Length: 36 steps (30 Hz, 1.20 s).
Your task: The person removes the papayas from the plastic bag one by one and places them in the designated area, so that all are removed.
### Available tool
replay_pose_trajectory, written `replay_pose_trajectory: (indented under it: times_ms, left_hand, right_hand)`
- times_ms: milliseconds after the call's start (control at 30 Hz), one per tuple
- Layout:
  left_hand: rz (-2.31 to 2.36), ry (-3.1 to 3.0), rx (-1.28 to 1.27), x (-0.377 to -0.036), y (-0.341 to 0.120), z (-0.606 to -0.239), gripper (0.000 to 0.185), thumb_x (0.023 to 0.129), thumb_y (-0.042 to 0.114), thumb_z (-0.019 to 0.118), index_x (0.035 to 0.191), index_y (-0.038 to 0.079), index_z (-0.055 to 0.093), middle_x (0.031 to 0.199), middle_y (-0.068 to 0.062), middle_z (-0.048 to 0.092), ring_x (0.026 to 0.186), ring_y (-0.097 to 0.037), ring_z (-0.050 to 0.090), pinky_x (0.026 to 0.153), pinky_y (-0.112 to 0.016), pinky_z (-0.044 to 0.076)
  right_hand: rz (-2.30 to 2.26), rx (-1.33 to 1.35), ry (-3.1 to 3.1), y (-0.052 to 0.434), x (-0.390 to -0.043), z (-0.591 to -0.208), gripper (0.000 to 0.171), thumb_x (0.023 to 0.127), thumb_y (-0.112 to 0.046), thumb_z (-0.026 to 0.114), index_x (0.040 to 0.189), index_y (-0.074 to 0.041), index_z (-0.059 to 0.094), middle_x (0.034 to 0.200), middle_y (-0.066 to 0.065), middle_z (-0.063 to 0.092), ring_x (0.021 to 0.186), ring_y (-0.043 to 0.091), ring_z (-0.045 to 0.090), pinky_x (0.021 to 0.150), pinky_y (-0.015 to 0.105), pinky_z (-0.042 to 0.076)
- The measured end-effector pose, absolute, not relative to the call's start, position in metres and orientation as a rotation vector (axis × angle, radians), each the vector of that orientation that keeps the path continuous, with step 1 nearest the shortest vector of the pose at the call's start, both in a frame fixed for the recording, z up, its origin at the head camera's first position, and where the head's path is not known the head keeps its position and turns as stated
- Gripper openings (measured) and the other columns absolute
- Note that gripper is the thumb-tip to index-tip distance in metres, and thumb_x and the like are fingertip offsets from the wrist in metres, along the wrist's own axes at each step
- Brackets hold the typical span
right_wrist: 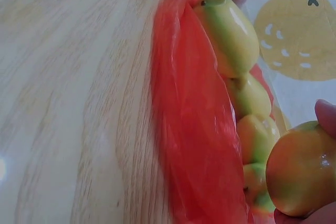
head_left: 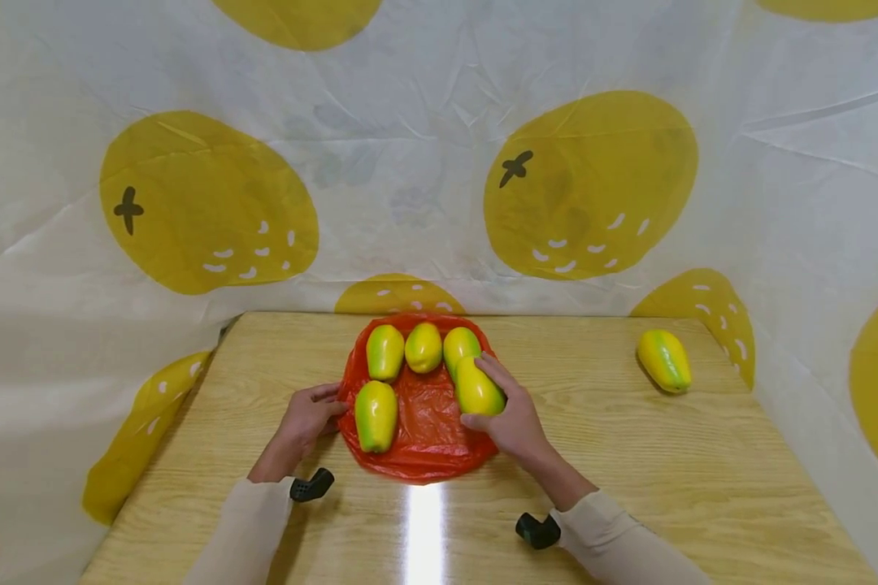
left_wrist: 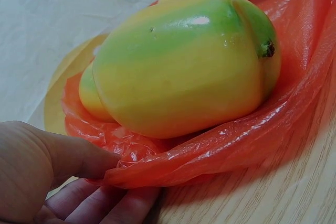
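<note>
A red plastic bag [head_left: 432, 422] lies spread open on the table with several yellow-green papayas in it, along its back and left sides. My left hand [head_left: 309, 422] pinches the bag's left rim between thumb and fingers, beside the nearest left papaya [head_left: 376, 416]. In the left wrist view that papaya [left_wrist: 184, 72] rests just beyond the thumb. My right hand [head_left: 512, 414] grips another papaya [head_left: 477, 388] over the bag's right side, partly covering the back-right papaya [head_left: 461, 345]. In the right wrist view, fingers and thumb hold this papaya [right_wrist: 302, 169] from the right.
One more papaya [head_left: 664, 361] lies on the wooden table [head_left: 585, 349] at the far right, away from the bag. A pale cloth [head_left: 410, 203] printed with big yellow fruit hangs behind the table and along both sides.
</note>
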State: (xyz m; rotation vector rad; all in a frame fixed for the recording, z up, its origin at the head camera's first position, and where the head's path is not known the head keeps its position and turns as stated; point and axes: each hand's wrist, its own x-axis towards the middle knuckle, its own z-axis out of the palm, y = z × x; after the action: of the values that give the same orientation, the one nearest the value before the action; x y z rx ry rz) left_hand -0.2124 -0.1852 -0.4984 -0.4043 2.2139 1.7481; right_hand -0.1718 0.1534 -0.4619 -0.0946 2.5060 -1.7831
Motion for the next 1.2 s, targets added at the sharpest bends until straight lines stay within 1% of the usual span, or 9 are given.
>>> replay_pose_trajectory:
  times_ms: [167,400,600,900,1200]
  left_hand:
    - [1.75,2.212,-0.433,-0.212,-0.184,-0.498,0.049,0.102,0.007,0.064,0.15,0.005,0.055,0.144,-0.023,0.063,0.101,-0.018,0.074,0.087,-0.034,0.065]
    - [1.74,2.211,-0.42,-0.212,-0.184,-0.498,0.05,0.102,0.007,0.063,0.151,0.004,0.053,0.146,-0.024,0.061,0.105,-0.02,0.074,0.089,-0.034,0.065]
    - [1.735,2.218,-0.412,-0.212,-0.185,-0.499,0.05,0.102,0.007,0.064,0.151,0.004,0.053,0.146,-0.025,0.061,0.104,-0.021,0.075,0.088,-0.035,0.065]
    - [1.741,2.219,-0.404,-0.211,-0.185,-0.498,0.05,0.102,0.006,0.064,0.151,0.002,0.053,0.146,-0.026,0.061,0.104,-0.022,0.075,0.088,-0.036,0.065]
    - [1.747,2.218,-0.395,-0.209,-0.184,-0.497,0.051,0.102,0.007,0.064,0.152,0.003,0.052,0.146,-0.026,0.061,0.102,-0.019,0.074,0.087,-0.034,0.065]
  right_hand:
    - [-1.79,-0.087,2.503,0.163,-0.172,-0.463,0.088,0.082,-0.006,0.083,0.159,-0.02,0.045,0.173,0.0,0.028,0.162,0.033,0.021,0.13,0.061,0.023]
    - [-1.808,-0.087,2.492,0.174,-0.173,-0.466,0.087,0.082,-0.004,0.082,0.16,-0.016,0.043,0.174,0.003,0.028,0.161,0.034,0.021,0.131,0.059,0.021]
    - [-1.813,-0.083,2.51,0.179,-0.173,-0.466,0.086,0.082,-0.004,0.082,0.159,-0.014,0.044,0.173,0.004,0.029,0.162,0.033,0.022,0.131,0.058,0.021]
    - [-1.776,-0.062,2.548,0.188,-0.175,-0.469,0.086,0.083,-0.006,0.082,0.159,-0.017,0.044,0.173,0.003,0.029,0.161,0.035,0.023,0.13,0.06,0.023]
    - [-1.773,-0.042,2.557,0.196,-0.175,-0.469,0.086,0.084,-0.006,0.082,0.16,-0.017,0.043,0.174,0.004,0.027,0.162,0.035,0.021,0.131,0.06,0.02]
